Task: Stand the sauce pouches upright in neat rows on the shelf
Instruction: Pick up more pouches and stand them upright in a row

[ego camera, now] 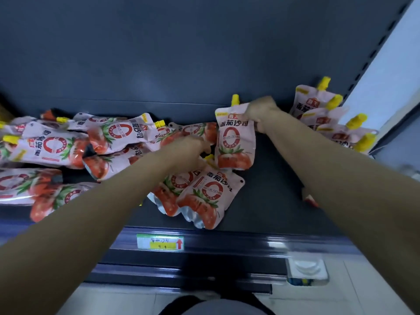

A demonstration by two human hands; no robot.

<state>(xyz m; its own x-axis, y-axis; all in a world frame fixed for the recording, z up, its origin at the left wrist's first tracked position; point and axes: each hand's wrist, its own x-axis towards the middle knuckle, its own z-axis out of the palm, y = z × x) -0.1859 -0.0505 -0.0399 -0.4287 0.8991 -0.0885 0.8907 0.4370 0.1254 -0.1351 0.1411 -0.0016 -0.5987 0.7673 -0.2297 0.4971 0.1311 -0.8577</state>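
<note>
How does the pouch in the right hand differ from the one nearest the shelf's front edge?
The held pouch stands upright, gripped by the right hand; the front pouch lies flat. The held pouch sits farther back than the front pouch. Same pink tomato print.

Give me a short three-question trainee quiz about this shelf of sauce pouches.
1. True or false: the right hand holds a pouch upright by its top corner.
2. The pouch caps are: A red, B yellow, C green?
3. Fill in: the pouches already standing are at the ____ end of the shelf.
Key: 1 true; 2 B; 3 right.
</note>
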